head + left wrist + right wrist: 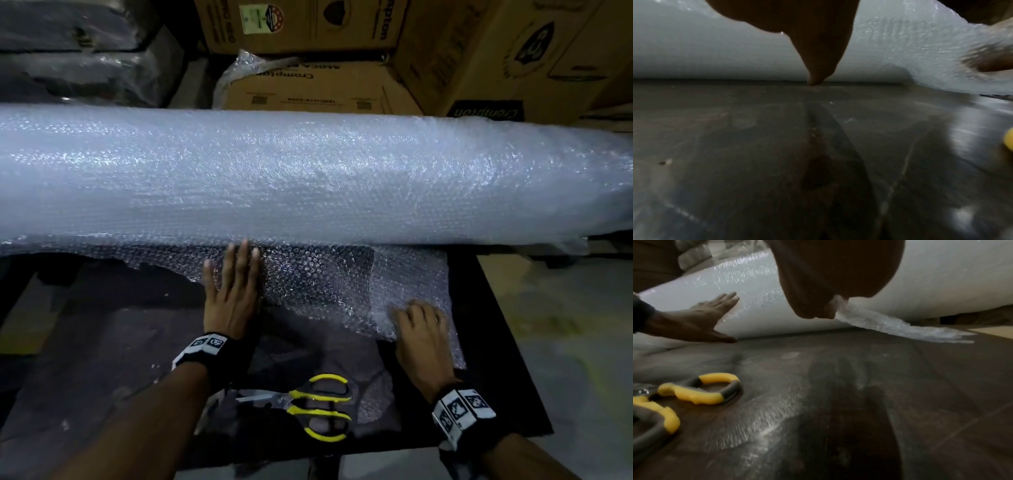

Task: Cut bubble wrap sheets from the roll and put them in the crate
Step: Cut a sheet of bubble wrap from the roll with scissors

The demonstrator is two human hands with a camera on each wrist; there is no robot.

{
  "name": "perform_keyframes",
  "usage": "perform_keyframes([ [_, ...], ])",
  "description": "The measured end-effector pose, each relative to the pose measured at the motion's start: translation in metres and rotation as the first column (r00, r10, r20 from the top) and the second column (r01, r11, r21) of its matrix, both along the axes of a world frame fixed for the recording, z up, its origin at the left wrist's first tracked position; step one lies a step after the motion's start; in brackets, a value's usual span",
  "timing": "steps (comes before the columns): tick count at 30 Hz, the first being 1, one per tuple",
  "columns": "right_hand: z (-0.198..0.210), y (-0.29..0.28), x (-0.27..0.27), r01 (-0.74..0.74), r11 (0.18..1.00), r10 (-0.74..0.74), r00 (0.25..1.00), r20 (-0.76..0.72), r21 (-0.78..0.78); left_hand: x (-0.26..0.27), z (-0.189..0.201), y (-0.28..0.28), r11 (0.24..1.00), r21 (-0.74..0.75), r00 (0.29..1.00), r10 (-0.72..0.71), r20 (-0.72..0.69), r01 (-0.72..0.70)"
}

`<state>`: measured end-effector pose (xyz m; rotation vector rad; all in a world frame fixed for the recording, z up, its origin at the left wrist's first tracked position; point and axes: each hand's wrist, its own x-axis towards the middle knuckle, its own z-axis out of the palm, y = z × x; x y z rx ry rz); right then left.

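A large bubble wrap roll (308, 178) lies across the dark table (102, 342). A loose sheet (325, 284) runs out from under it toward me. My left hand (234, 287) lies flat on the sheet's left part, its straight fingers touching the foot of the roll. My right hand (416, 318) has curled fingers and pinches the sheet's crumpled right corner; the right wrist view shows the hand (830, 311) with the sheet (890, 324) pinched and lifted off the table. Yellow-and-black scissors (318, 406) lie near the front edge between my wrists, with neither hand on them.
Stacked cardboard boxes (308, 85) stand behind the roll, with dark wrapped bundles (78, 51) at the back left. The table's right edge (507, 342) borders a pale floor (565, 325). The roll overhangs both sides of the view.
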<state>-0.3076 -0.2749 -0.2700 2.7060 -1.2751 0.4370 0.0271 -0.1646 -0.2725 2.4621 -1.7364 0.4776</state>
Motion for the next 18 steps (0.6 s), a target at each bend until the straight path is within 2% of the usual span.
perform_keyframes([
  [3, 0.011, -0.003, -0.008, -0.071, 0.997, 0.073, 0.995, 0.073, -0.032, 0.013, 0.007, -0.008, 0.998, -0.047, 0.999, 0.044, -0.01, -0.044],
  [6, 0.021, -0.009, -0.017, -0.079, 0.996, 0.083, 0.993, 0.085, -0.039, 0.029, 0.012, -0.01, 0.996, -0.071, 0.998, 0.061, -0.027, -0.062],
  [9, 0.028, -0.011, -0.025, -0.068, 0.997, 0.07, 0.995, 0.074, -0.029, 0.045, 0.012, 0.001, 0.998, -0.06, 0.995, -0.014, -0.103, 0.008],
  [13, 0.031, -0.005, -0.032, -0.095, 0.995, 0.096, 0.994, 0.047, -0.006, 0.06, 0.006, 0.028, 0.994, -0.024, 0.987, -0.108, -0.12, 0.106],
  [18, 0.028, 0.007, -0.041, -0.098, 0.993, 0.097, 0.995, 0.014, 0.064, 0.047, 0.011, 0.057, 0.976, 0.108, 0.973, -0.173, -0.151, 0.19],
])
